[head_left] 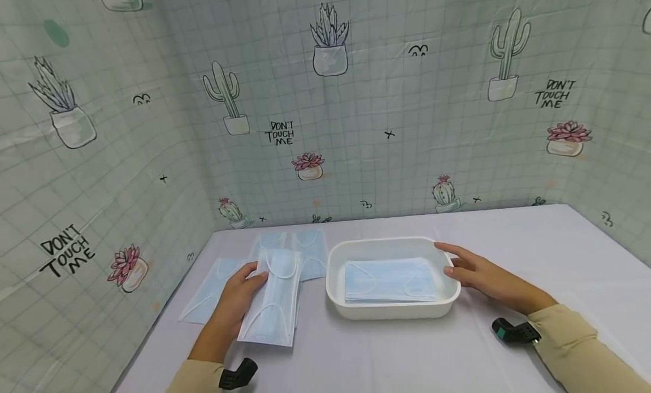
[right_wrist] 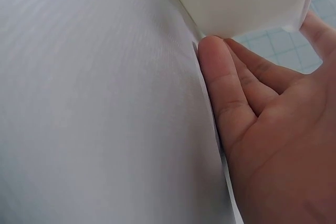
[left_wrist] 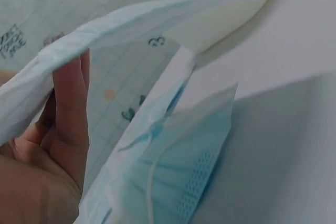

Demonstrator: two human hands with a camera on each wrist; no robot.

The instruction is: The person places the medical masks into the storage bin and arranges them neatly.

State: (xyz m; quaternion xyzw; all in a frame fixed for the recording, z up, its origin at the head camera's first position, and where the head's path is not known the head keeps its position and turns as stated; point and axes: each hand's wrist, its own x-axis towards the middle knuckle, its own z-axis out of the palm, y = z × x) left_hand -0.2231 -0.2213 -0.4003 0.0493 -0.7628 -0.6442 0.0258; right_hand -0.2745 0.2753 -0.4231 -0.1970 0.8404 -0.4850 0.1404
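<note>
My left hand [head_left: 238, 297] holds a few pale blue face masks [head_left: 272, 302] together, thumb on top and fingers beneath, to the left of a white plastic tub [head_left: 391, 311]. The left wrist view shows these masks [left_wrist: 121, 22] edge-on, with the fingers behind them. At the tub's right end, my right hand [head_left: 483, 274] holds the rim, thumb over it and other fingers along the outside. Close up, the fingers [right_wrist: 218, 66] touch the tub's outer wall [right_wrist: 236, 3] low by the table. A neat stack of blue masks [head_left: 389, 280] lies flat inside the tub.
Loose masks lie at the table's back left, one mask [head_left: 310, 243] behind the held ones and another mask [head_left: 211, 291] near the left edge. A white cloth [head_left: 407, 353] covers the table. Cactus-printed curtains [head_left: 366, 110] stand around its back and sides.
</note>
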